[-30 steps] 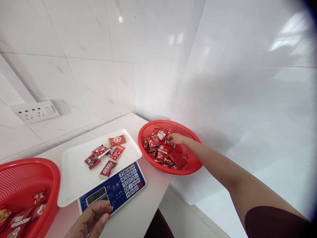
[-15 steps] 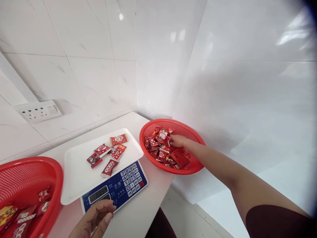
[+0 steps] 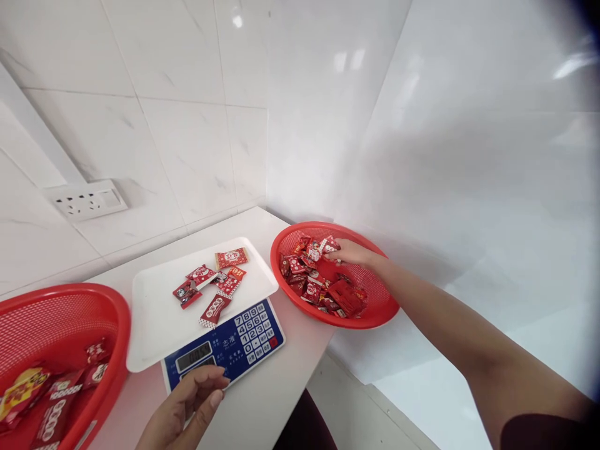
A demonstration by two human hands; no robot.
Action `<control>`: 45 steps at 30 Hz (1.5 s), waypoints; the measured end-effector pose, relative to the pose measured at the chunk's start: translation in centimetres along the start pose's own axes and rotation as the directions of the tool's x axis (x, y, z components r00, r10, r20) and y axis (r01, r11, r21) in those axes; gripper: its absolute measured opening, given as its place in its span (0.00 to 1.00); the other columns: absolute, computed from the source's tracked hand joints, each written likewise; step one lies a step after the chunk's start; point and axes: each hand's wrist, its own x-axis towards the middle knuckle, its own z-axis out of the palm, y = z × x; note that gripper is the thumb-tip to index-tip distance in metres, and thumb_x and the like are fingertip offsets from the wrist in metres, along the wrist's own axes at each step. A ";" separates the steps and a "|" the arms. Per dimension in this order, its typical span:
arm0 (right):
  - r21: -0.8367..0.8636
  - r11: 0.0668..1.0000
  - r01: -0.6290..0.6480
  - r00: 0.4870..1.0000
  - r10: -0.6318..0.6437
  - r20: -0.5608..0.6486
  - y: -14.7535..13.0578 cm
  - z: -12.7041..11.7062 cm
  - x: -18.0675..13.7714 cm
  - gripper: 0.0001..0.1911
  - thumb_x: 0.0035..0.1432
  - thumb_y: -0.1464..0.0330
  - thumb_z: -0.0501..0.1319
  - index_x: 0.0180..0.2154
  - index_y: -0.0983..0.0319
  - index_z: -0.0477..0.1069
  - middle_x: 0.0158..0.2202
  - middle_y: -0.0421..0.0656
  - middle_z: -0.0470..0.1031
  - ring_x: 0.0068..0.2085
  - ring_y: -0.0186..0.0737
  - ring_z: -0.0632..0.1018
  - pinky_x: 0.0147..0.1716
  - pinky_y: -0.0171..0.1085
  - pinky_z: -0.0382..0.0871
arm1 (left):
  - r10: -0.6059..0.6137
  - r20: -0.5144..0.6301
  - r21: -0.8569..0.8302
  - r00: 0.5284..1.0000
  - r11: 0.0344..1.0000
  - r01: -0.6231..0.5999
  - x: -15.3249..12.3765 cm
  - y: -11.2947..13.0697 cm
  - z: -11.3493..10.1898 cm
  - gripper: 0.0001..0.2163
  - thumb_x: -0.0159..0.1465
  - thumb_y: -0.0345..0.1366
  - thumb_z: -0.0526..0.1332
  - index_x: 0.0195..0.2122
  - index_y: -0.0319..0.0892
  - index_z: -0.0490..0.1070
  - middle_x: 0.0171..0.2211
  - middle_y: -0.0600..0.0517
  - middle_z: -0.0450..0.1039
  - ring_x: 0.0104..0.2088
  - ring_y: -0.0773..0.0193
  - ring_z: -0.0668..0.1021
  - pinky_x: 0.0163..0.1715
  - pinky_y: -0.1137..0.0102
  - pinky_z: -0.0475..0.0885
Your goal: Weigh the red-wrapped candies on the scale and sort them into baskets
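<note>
My right hand [image 3: 354, 252] is inside the right red basket [image 3: 382, 315], its fingers closed on the edge of a small red-and-white wrapped candy [image 3: 329, 244]. Below it lie more wrapped candies in red packets [image 3: 313, 290]. My left hand [image 3: 187, 406] hovers at the front edge of a blue digital scale [image 3: 234, 340], with thumb and curled fingers apart and nothing between them. It covers part of the display [image 3: 194, 357]. Several red candy packets [image 3: 216, 309] lie spread on the white tray [image 3: 159, 325] on top of the scale.
Another red basket [image 3: 122, 325] with red and yellow packets stands at the left. All rest on a white table [image 3: 300, 350] in a corner, between a tiled wall [image 3: 178, 144] and a smooth panel [image 3: 450, 187]. A socket [image 3: 89, 200] is on the wall.
My right hand has shifted toward the back of the basket and now has a candy at its fingertips. The left hand stays by the scale. The view has turned slightly left.
</note>
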 end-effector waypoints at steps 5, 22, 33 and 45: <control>0.215 0.953 0.214 0.976 -0.218 -0.006 -7.8 5.4 -5.1 0.19 0.51 0.62 0.61 0.45 0.61 0.65 0.36 0.46 0.76 0.32 0.40 0.76 0.31 0.38 0.70 | 0.104 0.052 -0.173 0.993 0.981 -0.094 -1.0 2.4 2.4 0.21 0.56 0.49 0.61 0.49 0.47 0.65 0.42 0.47 0.72 0.40 0.59 0.75 0.40 0.64 0.73; 0.428 0.817 0.387 0.648 -0.571 0.504 -14.5 15.9 -13.3 0.25 0.58 0.63 0.57 0.57 0.55 0.61 0.45 0.43 0.75 0.36 0.37 0.76 0.36 0.37 0.70 | -0.055 -0.141 -0.437 0.988 0.899 -0.012 -3.3 2.3 1.7 0.24 0.57 0.49 0.61 0.53 0.44 0.67 0.45 0.45 0.74 0.43 0.54 0.76 0.34 0.63 0.76; -0.293 0.677 0.675 0.734 -0.656 0.175 -14.3 17.8 -5.3 0.30 0.63 0.50 0.43 0.61 0.55 0.56 0.66 0.45 0.48 0.66 0.52 0.42 0.60 0.56 0.43 | -0.177 -0.440 -0.573 0.880 0.811 -0.123 -5.8 2.5 -1.9 0.23 0.53 0.50 0.64 0.47 0.42 0.69 0.33 0.50 0.77 0.31 0.58 0.79 0.29 0.66 0.75; -0.437 0.685 0.584 0.780 -0.621 0.069 -17.6 19.7 -5.1 0.27 0.58 0.52 0.54 0.53 0.60 0.66 0.48 0.52 0.70 0.50 0.53 0.68 0.47 0.49 0.62 | -0.137 -0.397 -0.565 0.908 0.815 -0.124 -5.5 2.7 -1.8 0.16 0.53 0.47 0.65 0.35 0.40 0.72 0.31 0.50 0.75 0.30 0.60 0.76 0.28 0.66 0.72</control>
